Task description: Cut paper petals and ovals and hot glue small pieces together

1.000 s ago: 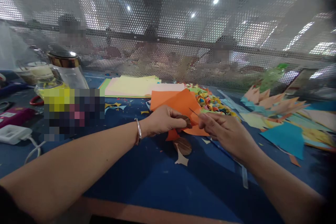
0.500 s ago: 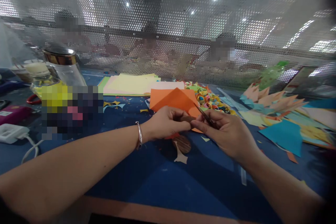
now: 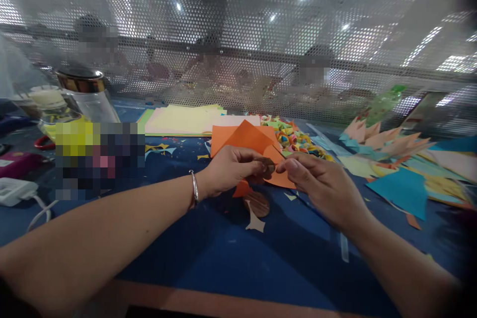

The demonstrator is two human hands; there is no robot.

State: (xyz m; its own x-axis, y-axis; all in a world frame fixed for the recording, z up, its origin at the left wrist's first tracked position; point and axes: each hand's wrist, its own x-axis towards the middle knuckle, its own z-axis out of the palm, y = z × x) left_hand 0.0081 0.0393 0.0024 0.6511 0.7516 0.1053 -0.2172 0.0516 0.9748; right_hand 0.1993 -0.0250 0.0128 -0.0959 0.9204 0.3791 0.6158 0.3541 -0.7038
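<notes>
We pinch a small brown piece (image 3: 265, 161) in our left hand (image 3: 231, 171) over the orange paper (image 3: 244, 138). Our right hand (image 3: 320, 186) grips what seems a thin tool (image 3: 278, 152).

Orange paper (image 3: 246, 139), plain, no print. Brown disc (image 3: 257, 203) with darker stripes. Tabletop (image 3: 223, 253) deep blue, flecked with pale scraps. Sheet stack (image 3: 182, 119) pale yellow, green edge. Curl pile (image 3: 298, 140) mixed yellow, green, orange, blue. Triangle (image 3: 400, 191) teal. Bracelet (image 3: 194, 189) silver. Screen (image 3: 238, 35) grey, dotted with holes.
</notes>
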